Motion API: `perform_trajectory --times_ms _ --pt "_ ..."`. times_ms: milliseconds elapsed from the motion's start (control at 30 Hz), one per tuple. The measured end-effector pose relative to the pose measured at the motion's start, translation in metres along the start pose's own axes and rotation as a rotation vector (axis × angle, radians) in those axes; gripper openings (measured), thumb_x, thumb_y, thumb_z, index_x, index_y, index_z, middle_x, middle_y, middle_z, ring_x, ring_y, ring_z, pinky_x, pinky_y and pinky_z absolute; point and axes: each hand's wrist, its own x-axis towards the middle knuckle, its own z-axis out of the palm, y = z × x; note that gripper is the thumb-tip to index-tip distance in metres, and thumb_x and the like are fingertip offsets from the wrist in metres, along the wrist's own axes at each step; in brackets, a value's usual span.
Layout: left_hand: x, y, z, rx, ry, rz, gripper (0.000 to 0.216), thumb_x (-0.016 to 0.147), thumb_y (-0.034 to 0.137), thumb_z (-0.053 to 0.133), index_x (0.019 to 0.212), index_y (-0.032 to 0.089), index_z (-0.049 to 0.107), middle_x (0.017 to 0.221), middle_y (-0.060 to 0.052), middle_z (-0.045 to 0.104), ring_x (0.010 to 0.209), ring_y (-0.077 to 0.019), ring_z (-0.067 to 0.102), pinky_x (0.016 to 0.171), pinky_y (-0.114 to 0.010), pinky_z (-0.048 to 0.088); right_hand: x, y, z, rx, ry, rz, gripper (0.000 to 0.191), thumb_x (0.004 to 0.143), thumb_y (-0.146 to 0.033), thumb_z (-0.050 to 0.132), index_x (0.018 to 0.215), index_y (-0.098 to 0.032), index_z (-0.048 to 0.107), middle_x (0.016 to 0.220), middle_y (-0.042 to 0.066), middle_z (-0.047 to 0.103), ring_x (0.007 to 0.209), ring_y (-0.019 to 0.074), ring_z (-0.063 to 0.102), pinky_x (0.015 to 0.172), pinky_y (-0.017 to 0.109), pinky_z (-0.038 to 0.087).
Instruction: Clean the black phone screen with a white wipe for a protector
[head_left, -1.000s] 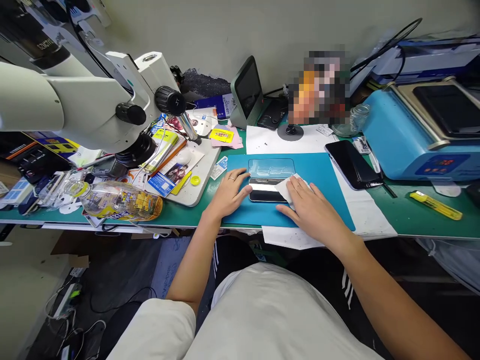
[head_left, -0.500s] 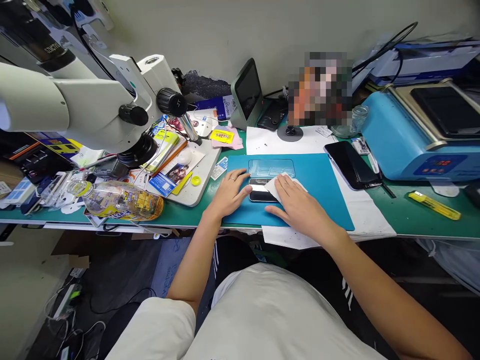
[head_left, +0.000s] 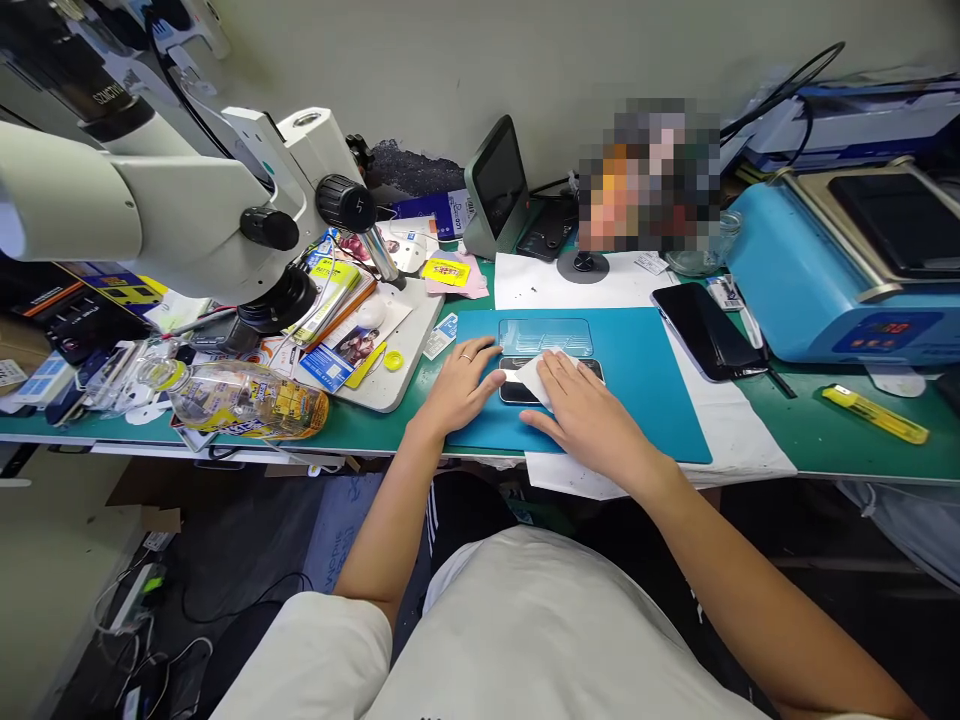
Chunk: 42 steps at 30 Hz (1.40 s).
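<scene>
A phone [head_left: 513,390] lies crosswise on a blue work mat [head_left: 652,400], its dark face up. My right hand [head_left: 589,410] presses a folded white wipe [head_left: 535,381] onto the phone's face under its fingers, the thumb held apart. At the phone's left end rests my left hand [head_left: 466,385], fingers stretched and spread, with the thumb at the phone's edge. Just beyond the phone, a clear screen protector [head_left: 545,336] with a dark outline lies on the mat. My right hand hides part of the phone's right half.
A white microscope [head_left: 187,210] overhangs the left side, above a plastic bottle [head_left: 247,400] lying down. To the right are a dark phone [head_left: 705,330], a yellow utility knife [head_left: 874,413] and a blue heating machine [head_left: 817,290]. A small display [head_left: 499,185] stands behind.
My right hand has slid the wipe slightly left along the phone, uncovering its right end. My left hand stays at the phone's left end.
</scene>
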Motion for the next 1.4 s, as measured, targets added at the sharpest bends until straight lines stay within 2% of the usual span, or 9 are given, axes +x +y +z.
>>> perform_trajectory --times_ms 133,233,500,700,833,933,1167,1333,1400 --pt "0.000 0.001 -0.001 -0.011 0.009 0.005 0.066 0.105 0.062 0.018 0.140 0.019 0.055 0.151 -0.011 0.051 0.142 -0.0259 0.042 0.121 -0.044 0.034 -0.011 -0.016 -0.004 -0.075 -0.006 -0.018 0.090 0.102 -0.064 0.021 0.144 0.011 0.046 0.149 0.035 0.049 0.142 0.0415 0.046 0.116 0.055 0.038" --pt "0.000 0.001 -0.001 -0.007 0.003 0.002 0.067 0.106 0.061 0.018 0.141 0.018 0.055 0.152 -0.011 0.050 0.142 -0.0258 0.042 0.121 -0.043 0.034 -0.016 -0.019 -0.005 -0.075 -0.007 -0.044 0.087 0.102 -0.063 0.019 0.144 0.009 0.048 0.146 0.034 0.052 0.141 0.0403 0.048 0.115 0.055 0.039" --pt "0.000 0.000 0.000 -0.020 0.011 -0.002 0.077 0.102 0.067 0.011 0.140 0.018 0.056 0.151 -0.012 0.051 0.141 -0.0263 0.042 0.120 -0.044 0.034 -0.001 -0.003 0.007 0.087 -0.004 -0.009 0.091 0.100 -0.067 0.022 0.157 0.004 0.027 0.163 0.029 0.030 0.154 0.0385 0.023 0.120 0.057 0.033" --pt "0.000 -0.001 0.000 -0.059 0.016 0.011 0.086 0.100 0.070 0.002 0.140 0.018 0.056 0.150 -0.012 0.052 0.140 -0.0264 0.042 0.120 -0.044 0.033 -0.017 -0.009 -0.004 0.049 -0.042 -0.100 0.090 0.100 -0.068 0.026 0.153 0.004 0.038 0.156 0.028 0.044 0.151 0.0380 0.033 0.120 0.054 0.035" --pt "0.000 -0.001 -0.001 -0.060 0.011 0.003 0.089 0.097 0.072 -0.001 0.141 0.019 0.056 0.151 -0.011 0.052 0.141 -0.0269 0.042 0.120 -0.046 0.034 0.000 -0.008 -0.004 0.011 -0.073 -0.086 0.086 0.101 -0.066 0.023 0.152 0.000 0.041 0.159 0.025 0.041 0.151 0.0373 0.032 0.120 0.058 0.032" --pt "0.000 0.000 -0.001 -0.059 0.009 -0.004 0.091 0.096 0.073 -0.001 0.141 0.020 0.057 0.151 -0.011 0.052 0.140 -0.0271 0.042 0.120 -0.046 0.034 0.013 -0.013 -0.004 -0.029 -0.052 -0.057 0.087 0.101 -0.065 0.023 0.150 0.004 0.042 0.159 0.028 0.040 0.149 0.0381 0.035 0.120 0.057 0.031" --pt "0.000 -0.001 0.000 -0.070 0.018 0.007 0.090 0.097 0.073 0.000 0.140 0.018 0.057 0.150 -0.012 0.052 0.140 -0.0263 0.042 0.121 -0.044 0.033 -0.001 -0.034 -0.011 -0.092 -0.023 -0.137 0.084 0.103 -0.062 0.024 0.135 0.007 0.059 0.140 0.031 0.059 0.138 0.0389 0.051 0.119 0.054 0.032" --pt "0.000 -0.002 0.001 -0.081 0.019 0.011 0.092 0.097 0.073 0.000 0.140 0.015 0.057 0.149 -0.014 0.053 0.140 -0.0277 0.043 0.120 -0.046 0.033 0.017 -0.026 0.000 -0.004 -0.019 -0.132 0.082 0.103 -0.063 0.023 0.151 0.000 0.043 0.158 0.023 0.044 0.148 0.0344 0.039 0.119 0.056 0.032" --pt "0.000 -0.002 0.001 -0.078 0.020 0.008 0.092 0.097 0.073 0.000 0.140 0.016 0.057 0.150 -0.013 0.053 0.139 -0.0276 0.043 0.120 -0.046 0.034 0.021 -0.028 0.002 -0.002 -0.002 -0.117 0.082 0.103 -0.062 0.024 0.152 0.001 0.041 0.159 0.024 0.042 0.149 0.0350 0.037 0.119 0.056 0.032"
